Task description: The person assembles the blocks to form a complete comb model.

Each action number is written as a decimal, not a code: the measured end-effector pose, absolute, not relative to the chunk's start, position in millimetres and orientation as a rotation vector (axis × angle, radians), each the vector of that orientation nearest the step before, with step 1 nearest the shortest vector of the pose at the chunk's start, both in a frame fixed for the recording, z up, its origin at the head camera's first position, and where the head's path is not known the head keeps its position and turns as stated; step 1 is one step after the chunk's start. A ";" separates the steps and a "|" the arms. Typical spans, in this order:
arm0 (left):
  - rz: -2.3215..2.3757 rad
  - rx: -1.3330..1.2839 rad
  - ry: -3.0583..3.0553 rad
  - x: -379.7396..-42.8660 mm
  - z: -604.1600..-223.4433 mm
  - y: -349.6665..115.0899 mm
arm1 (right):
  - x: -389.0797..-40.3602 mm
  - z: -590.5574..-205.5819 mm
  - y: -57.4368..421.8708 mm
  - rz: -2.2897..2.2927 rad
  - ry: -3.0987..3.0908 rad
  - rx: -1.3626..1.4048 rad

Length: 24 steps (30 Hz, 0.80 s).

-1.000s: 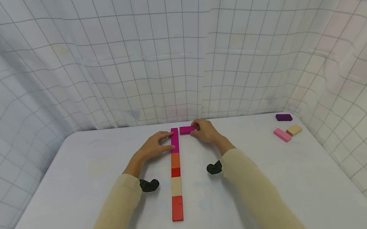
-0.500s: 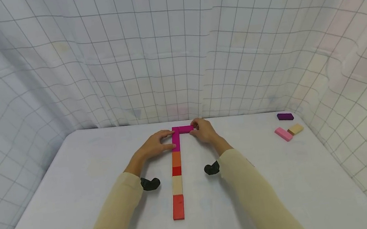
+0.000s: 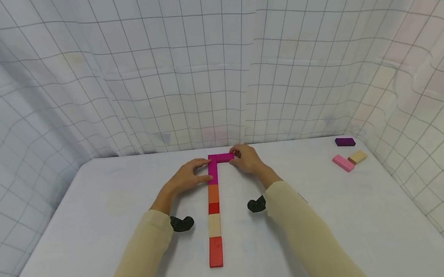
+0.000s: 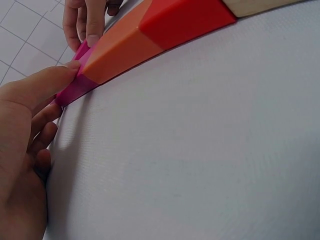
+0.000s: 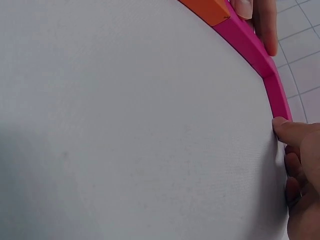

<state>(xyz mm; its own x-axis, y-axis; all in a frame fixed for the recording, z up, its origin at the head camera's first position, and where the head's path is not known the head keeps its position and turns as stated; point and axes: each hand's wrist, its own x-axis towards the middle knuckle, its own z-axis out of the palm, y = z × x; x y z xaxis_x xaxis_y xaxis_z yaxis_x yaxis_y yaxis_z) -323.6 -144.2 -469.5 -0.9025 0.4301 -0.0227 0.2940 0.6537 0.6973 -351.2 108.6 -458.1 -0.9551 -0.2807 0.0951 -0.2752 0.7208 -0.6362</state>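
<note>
A column of blocks lies flat on the white table: a magenta block (image 3: pixel 213 170) at the far end, then an orange block (image 3: pixel 213 194), a small red block (image 3: pixel 213 208), a cream block (image 3: pixel 214 225) and a longer red block (image 3: pixel 215 251). My left hand (image 3: pixel 184 176) rests its spread thumb and index fingertip on the far magenta block from the left. With thumb and fingers, my right hand (image 3: pixel 248 159) pinches the right end of a second magenta block (image 3: pixel 223 157). That block lies crosswise, its left end touching the column's far end; the right wrist view shows the corner joint (image 5: pixel 267 74).
A dark purple block (image 3: pixel 345 142), a pink block (image 3: pixel 342 162) and a cream block (image 3: pixel 357 157) lie at the far right of the table (image 3: pixel 301 257). A gridded white curtain (image 3: pixel 214 66) stands behind and along both sides.
The crosswise magenta block has moved left in my right hand, and the small gap between it and the column's far end has closed. My left hand has stayed on the column.
</note>
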 end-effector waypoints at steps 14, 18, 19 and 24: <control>1.089 0.586 2.672 -323.7 -471.1 -142.0 | -353.5 -455.3 137.8 -1.158 2.790 -0.471; 1.095 0.584 2.678 -322.2 -469.9 -141.9 | -351.6 -449.7 149.3 -1.176 2.773 -0.510; 1.097 0.581 2.679 -321.9 -469.6 -142.1 | -350.6 -447.6 151.6 -1.185 2.764 -0.513; 1.097 0.568 2.686 -321.4 -469.0 -142.9 | -346.7 -442.1 163.2 -1.205 2.751 -0.518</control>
<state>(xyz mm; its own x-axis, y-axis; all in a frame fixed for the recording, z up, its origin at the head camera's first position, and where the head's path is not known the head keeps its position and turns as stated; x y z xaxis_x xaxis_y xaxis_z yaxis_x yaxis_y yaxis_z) -321.4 -142.9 -469.0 -0.9098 0.4143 -0.0258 0.2779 0.6539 0.7037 -346.7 163.2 -442.1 -0.9380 -0.3432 0.0495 -0.2691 0.6306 -0.7279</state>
